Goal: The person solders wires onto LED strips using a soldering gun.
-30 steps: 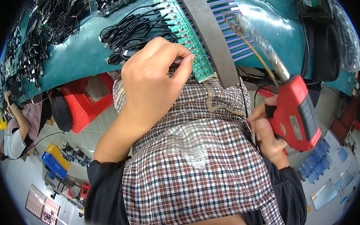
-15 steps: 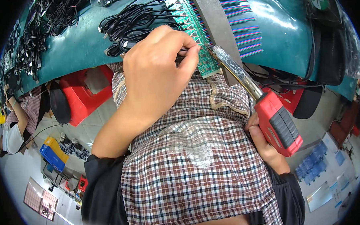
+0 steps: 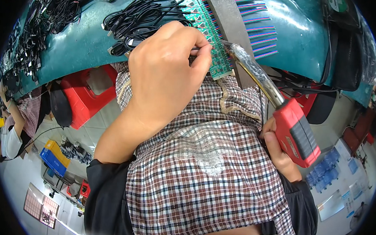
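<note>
My left hand (image 3: 165, 72) is closed in a pinch over the near end of a green circuit board panel (image 3: 200, 24). Between its thumb and forefinger is a thin black cable (image 3: 196, 49); the cable's tip is hidden by the fingers. My right hand (image 3: 277, 152) is wrapped round the red and black handle of a soldering iron (image 3: 297, 131). The iron's foil-wrapped barrel slants up and left, its tip just right of my left fingertips, near the panel's right edge. Whether the tip touches anything is unclear.
A grey bar (image 3: 231, 25) lies along the panel, with coloured ribbon wires (image 3: 260, 33) sticking out to its right. Coiled black cables (image 3: 129, 23) lie left of the panel on the green table (image 3: 82, 44). A red stool (image 3: 88, 101) stands below. Another person's arm (image 3: 15, 112) shows far left.
The soldering iron has shifted a little right and down, its tip slightly farther from my left fingertips. My left hand keeps its pinch, almost unmoved.
</note>
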A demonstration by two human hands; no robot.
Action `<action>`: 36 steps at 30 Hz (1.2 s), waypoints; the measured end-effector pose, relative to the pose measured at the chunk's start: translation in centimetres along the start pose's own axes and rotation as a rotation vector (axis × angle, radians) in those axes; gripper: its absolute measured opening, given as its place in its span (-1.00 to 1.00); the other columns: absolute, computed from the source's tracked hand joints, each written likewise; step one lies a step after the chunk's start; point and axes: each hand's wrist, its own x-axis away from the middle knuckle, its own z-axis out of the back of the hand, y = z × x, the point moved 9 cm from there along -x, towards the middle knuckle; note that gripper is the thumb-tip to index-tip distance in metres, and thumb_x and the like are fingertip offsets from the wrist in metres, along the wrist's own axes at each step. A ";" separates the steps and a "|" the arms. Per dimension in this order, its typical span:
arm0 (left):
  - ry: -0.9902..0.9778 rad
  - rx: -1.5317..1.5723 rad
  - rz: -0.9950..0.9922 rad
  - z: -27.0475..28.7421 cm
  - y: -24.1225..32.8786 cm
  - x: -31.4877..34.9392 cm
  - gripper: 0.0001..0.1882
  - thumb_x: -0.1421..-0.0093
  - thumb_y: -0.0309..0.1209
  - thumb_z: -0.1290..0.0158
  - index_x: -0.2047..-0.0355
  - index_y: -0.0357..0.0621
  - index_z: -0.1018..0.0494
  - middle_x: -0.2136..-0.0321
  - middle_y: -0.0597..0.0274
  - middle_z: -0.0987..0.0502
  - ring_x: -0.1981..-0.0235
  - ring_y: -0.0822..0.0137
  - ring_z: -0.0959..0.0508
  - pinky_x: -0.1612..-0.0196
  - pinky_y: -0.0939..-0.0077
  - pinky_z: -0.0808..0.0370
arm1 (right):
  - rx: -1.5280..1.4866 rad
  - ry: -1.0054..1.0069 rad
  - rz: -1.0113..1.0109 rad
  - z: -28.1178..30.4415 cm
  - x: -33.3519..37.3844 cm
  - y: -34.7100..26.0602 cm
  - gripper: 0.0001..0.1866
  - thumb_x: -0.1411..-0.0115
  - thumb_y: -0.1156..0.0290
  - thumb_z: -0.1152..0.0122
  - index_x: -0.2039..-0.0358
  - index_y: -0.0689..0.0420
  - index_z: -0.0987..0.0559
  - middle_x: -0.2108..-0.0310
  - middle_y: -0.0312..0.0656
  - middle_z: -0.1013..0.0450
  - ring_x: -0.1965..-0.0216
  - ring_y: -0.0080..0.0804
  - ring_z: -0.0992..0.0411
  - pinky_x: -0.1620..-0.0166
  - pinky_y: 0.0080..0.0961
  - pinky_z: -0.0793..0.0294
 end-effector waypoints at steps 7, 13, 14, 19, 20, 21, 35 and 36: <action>0.002 -0.001 0.001 0.0 0.0 0.0 -0.90 0.04 -0.54 -0.28 0.53 -0.16 -0.55 0.58 0.33 -0.52 0.60 0.46 -0.53 0.60 0.60 -0.33 | -0.089 0.024 -0.039 0.2 0.3 0.5 -0.79 0.06 0.56 -0.36 0.34 0.22 -0.61 0.45 -0.16 -0.55 0.45 -0.28 -0.56 0.36 -0.47 -0.53; -0.008 -0.021 0.000 -0.1 0.0 -0.1 -0.90 0.04 -0.53 -0.28 0.53 -0.16 -0.55 0.57 0.33 -0.52 0.59 0.46 -0.54 0.59 0.61 -0.34 | -0.200 0.043 -0.149 0.1 0.8 1.2 -0.78 0.01 0.53 -0.36 0.30 0.23 -0.60 0.45 -0.19 -0.54 0.44 -0.34 -0.55 0.33 -0.49 -0.52; -0.008 -0.022 0.000 -0.1 0.0 -0.1 -0.90 0.04 -0.53 -0.28 0.53 -0.16 -0.55 0.57 0.33 -0.52 0.59 0.46 -0.54 0.59 0.61 -0.34 | -0.200 0.042 -0.149 0.1 0.9 1.2 -0.78 0.01 0.53 -0.36 0.30 0.23 -0.60 0.45 -0.19 -0.54 0.44 -0.34 -0.55 0.33 -0.49 -0.52; -0.014 -0.017 0.011 0.1 0.0 -0.2 -0.90 0.04 -0.52 -0.28 0.54 -0.16 -0.54 0.58 0.34 -0.52 0.63 0.47 -0.49 0.62 0.58 -0.29 | -0.206 0.004 -0.136 0.0 0.8 1.2 -0.78 -0.01 0.52 -0.35 0.28 0.23 -0.60 0.45 -0.18 -0.53 0.43 -0.33 -0.55 0.32 -0.49 -0.52; -0.014 -0.017 0.011 0.1 0.0 -0.1 -0.90 0.04 -0.52 -0.28 0.54 -0.16 -0.54 0.58 0.34 -0.52 0.63 0.47 -0.49 0.62 0.58 -0.29 | -0.206 0.003 -0.136 0.1 0.9 1.4 -0.78 -0.01 0.52 -0.35 0.28 0.23 -0.60 0.45 -0.18 -0.53 0.43 -0.33 -0.55 0.32 -0.49 -0.52; -0.016 -0.003 0.018 0.0 -0.1 -0.1 -0.90 0.04 -0.52 -0.28 0.54 -0.16 -0.55 0.58 0.34 -0.52 0.64 0.48 -0.48 0.62 0.58 -0.27 | -0.173 -0.019 -0.119 0.0 1.0 1.4 -0.78 -0.01 0.51 -0.35 0.28 0.23 -0.60 0.45 -0.18 -0.54 0.43 -0.32 -0.55 0.32 -0.48 -0.53; -0.065 -0.041 0.039 -0.6 0.0 0.3 -0.89 0.03 -0.53 -0.26 0.55 -0.19 -0.51 0.58 0.30 -0.50 0.57 0.45 -0.55 0.55 0.60 -0.40 | -0.117 -0.047 -0.106 -0.4 0.6 1.1 -0.76 0.04 0.54 -0.37 0.30 0.22 -0.61 0.45 -0.16 -0.54 0.44 -0.27 -0.55 0.34 -0.45 -0.53; -0.030 -0.026 0.022 -0.6 -0.1 0.3 -0.86 0.06 -0.50 -0.26 0.58 -0.14 -0.47 0.60 0.28 -0.46 0.60 0.34 -0.52 0.56 0.49 -0.40 | -0.116 -0.044 -0.098 -0.4 0.6 1.0 -0.76 0.05 0.55 -0.37 0.30 0.22 -0.61 0.45 -0.16 -0.54 0.44 -0.27 -0.55 0.34 -0.45 -0.53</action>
